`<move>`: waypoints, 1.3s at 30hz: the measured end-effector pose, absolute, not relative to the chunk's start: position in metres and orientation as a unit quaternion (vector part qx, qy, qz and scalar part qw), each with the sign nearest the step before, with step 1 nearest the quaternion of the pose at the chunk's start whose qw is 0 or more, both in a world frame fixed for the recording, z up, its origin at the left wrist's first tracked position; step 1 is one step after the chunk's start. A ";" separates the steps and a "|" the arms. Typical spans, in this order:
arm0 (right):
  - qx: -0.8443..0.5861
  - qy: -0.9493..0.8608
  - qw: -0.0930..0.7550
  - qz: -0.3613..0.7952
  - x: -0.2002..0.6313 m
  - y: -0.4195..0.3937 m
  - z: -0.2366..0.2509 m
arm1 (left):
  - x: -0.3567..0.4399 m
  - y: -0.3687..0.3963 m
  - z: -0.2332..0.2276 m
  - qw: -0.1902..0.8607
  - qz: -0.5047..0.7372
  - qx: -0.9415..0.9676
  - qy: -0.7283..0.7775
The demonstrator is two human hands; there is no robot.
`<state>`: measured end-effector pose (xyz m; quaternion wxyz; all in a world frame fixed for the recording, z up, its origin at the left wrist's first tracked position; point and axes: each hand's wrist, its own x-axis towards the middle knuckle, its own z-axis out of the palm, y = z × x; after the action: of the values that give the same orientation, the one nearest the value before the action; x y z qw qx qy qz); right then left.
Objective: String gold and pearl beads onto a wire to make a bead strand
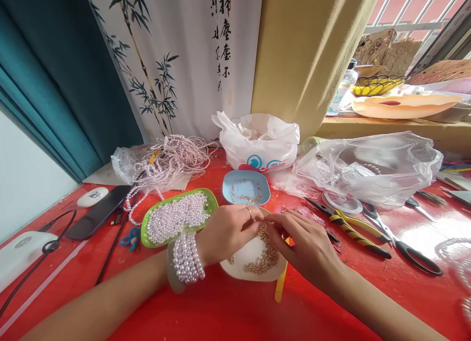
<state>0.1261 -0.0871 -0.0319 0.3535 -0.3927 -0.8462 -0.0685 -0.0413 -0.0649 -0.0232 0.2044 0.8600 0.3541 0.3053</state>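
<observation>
My left hand (228,230) and my right hand (307,243) meet fingertip to fingertip above a white dish (245,267) that holds small gold beads (267,255). The fingers of both hands are pinched together; whatever sits between them is too small to make out. My left wrist wears several strands of pearl bracelets (187,257) and a pale bangle. Just left of my left hand lies a green tray (211,198) heaped with loose pearls (176,216). Behind the hands stands a light blue dish (246,186) with tiny gold findings.
The table (228,311) is red. Pearl strands (172,157) and plastic bags (259,140) lie at the back. Yellow-striped pliers (349,228) and black scissors (401,243) lie to the right. A phone (97,213), cables and a white device (20,250) sit at the left.
</observation>
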 end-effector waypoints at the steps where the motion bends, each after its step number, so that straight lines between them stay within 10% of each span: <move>1: -0.393 -0.844 0.356 -0.076 0.126 -0.087 -0.032 | -0.041 -0.065 -0.024 0.191 0.294 0.866 0.358; 16: -0.425 -0.817 0.369 -0.122 0.122 -0.088 -0.038 | -0.041 -0.071 -0.027 0.020 0.210 0.915 0.345; 39: -0.400 -0.834 0.350 -0.149 0.128 -0.087 -0.037 | -0.040 -0.074 -0.023 0.135 0.254 0.885 0.366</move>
<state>0.1279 -0.0873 -0.0375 0.3499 -0.4005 -0.8337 -0.1486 -0.0398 -0.0736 -0.0232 0.1351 0.8852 0.3656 0.2541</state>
